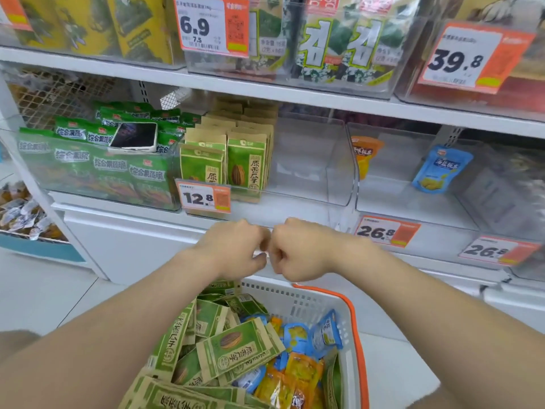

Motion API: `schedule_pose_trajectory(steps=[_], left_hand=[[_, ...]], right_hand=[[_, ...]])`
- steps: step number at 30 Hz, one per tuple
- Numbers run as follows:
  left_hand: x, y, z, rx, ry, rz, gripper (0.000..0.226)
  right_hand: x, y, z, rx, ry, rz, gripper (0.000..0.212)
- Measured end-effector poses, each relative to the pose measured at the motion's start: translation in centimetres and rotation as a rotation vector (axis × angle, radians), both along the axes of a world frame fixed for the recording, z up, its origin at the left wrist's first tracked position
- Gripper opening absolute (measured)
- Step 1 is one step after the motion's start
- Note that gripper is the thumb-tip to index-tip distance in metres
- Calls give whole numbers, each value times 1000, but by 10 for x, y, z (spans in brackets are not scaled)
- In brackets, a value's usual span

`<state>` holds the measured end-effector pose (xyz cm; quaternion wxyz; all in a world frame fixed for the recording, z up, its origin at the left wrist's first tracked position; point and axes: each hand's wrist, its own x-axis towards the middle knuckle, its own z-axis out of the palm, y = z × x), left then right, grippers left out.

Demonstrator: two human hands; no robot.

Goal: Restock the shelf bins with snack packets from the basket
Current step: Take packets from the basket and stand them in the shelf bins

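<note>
Since it lies nearest, the white basket (pixel 298 302) with its orange handle (pixel 352 314) comes first. It is heaped with green-and-tan sunflower seed packets (pixel 236 349), and blue snack pouches (pixel 326 333) and orange-yellow pouches (pixel 298 376) are piled toward its right wall.

Just above the basket's far rim, the left hand (pixel 236 249) and the right hand (pixel 298 249) meet knuckle to knuckle. Both have their fingers curled into fists, with nothing seen in either grasp.

Beyond the basket and higher, a clear shelf bin (pixel 309 172) holds upright sunflower seed packets (pixel 246 166) along its left part. The right part of that bin shows bare floor. A 12.8 price tag (pixel 203 197) hangs on its front.

Up and left of the basket, a second bin is packed with green vegetable crisp packets (pixel 112 166). A phone (pixel 134 137) lies on top of them.

Up and right of the basket, another bin holds a single orange chestnut pouch (pixel 365 153), and a blue chestnut pouch (pixel 442 172) stands in the compartment beside it.

Farthest from the basket, on the shelf above, stand seaweed packs (pixel 339 45) in clear bins.
</note>
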<state>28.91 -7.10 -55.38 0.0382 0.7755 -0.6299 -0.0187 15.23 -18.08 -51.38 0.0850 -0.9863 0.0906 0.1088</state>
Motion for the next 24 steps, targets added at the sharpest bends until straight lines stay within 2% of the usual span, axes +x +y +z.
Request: schedule_pose_trajectory(steps=[5, 7, 9, 12, 14, 15, 17, 19, 21, 24], left_hand=[[-35, 10, -29, 392, -20, -157, 27], [-52, 15, -40, 501, -35, -222, 25], [-66, 17, -48, 558, -59, -272, 28], [-76, 19, -59, 632, -67, -307, 31], [-81, 19, -65, 670, -78, -329, 29], [-83, 19, -68, 678, -86, -336, 29], [-86, 17, -73, 685, -107, -344, 28], [-90, 15, -77, 690, -125, -346, 30], [-92, 14, -80, 678, -129, -344, 29], [-90, 14, -81, 675, -99, -328, 29]], right_hand=[[-31, 16, -54, 48, 479, 50, 11], [-44, 23, -81, -8, 579, 109, 10], [-58, 25, -111, -86, 674, 160, 19], [-79, 28, -152, -188, 798, 243, 13], [-92, 29, -172, -217, 819, 258, 5], [-99, 30, -182, -235, 797, 287, 13], [-110, 29, -196, -258, 778, 375, 45], [-115, 30, -208, -296, 742, 477, 54], [-118, 29, -213, -325, 681, 529, 44], [-122, 27, -218, -363, 638, 606, 16]])
